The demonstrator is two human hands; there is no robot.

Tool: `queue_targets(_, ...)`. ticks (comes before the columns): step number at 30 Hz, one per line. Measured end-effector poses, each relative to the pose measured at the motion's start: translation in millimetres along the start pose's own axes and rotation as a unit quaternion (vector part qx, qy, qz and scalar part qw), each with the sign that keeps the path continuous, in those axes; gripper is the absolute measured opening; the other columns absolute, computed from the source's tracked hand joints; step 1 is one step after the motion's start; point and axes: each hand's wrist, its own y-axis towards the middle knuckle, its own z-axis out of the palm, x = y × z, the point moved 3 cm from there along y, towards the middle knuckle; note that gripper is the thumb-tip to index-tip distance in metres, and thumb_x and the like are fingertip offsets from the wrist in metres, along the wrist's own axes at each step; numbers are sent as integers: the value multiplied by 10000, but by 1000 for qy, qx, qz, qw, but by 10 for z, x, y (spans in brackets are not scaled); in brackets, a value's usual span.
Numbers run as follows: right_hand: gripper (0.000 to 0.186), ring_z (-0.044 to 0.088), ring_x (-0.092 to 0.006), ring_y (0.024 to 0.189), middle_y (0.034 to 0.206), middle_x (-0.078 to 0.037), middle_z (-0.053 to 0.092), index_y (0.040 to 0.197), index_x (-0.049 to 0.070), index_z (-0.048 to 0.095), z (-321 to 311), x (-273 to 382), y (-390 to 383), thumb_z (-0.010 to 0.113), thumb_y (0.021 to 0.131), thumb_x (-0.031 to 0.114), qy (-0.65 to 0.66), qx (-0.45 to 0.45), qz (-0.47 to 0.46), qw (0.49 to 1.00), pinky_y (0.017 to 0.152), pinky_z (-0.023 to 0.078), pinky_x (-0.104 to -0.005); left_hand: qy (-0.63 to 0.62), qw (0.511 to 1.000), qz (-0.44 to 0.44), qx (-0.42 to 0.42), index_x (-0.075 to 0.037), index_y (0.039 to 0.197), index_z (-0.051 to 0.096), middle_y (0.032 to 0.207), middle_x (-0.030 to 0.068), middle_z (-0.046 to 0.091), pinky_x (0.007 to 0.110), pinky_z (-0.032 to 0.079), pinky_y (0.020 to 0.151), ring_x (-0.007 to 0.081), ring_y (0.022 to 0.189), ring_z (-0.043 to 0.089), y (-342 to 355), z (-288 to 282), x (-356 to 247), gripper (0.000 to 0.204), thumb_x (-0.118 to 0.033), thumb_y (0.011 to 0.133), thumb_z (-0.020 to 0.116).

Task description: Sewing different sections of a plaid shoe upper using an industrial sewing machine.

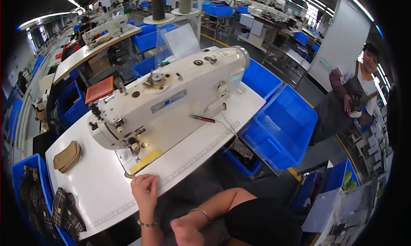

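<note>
White worktop (102, 182), front edge: your left hand (144, 189) curls beside a small tan piece (129, 175); your right hand (187, 233) is nearer you; whether either grips, one cannot tell

A tan piece (129, 176), small and thin, shows only its end, low and left of the frame's centre; the rest is hidden. Just above and right of it, the yellow strip (145, 161) lies flat, long and narrow, slanting up toward the right, its upper face bare.
</note>
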Motion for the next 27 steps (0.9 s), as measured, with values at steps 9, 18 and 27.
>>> queue_targets(9,226,667,-331,1038,1118,-173,706,974,7,708,361,-168,-823,537,985,155,-5,246,195,949,906,508,-485,-4,999,39,-10,-61,865,754,874,68,686,394,453,838,275,877,605,-58,-24,239,56,-96,822,762)
queue_targets(18,187,558,-325,1072,965,-99,626,800,25,640,223,-635,-1371,634,766,208,-172,288,240,911,1044,355,-561,22,993,109,-38,-93,866,748,882,44,657,386,470,819,249,878,615,-153,188,777,79,-93,791,771)
queue_targets(27,185,543,-312,1050,909,-79,616,777,35,647,273,-614,-1461,629,768,218,-142,255,247,924,1050,347,-556,10,993,108,-46,-136,907,760,913,38,643,376,480,820,247,886,611,-163,167,726,153,-53,780,745)
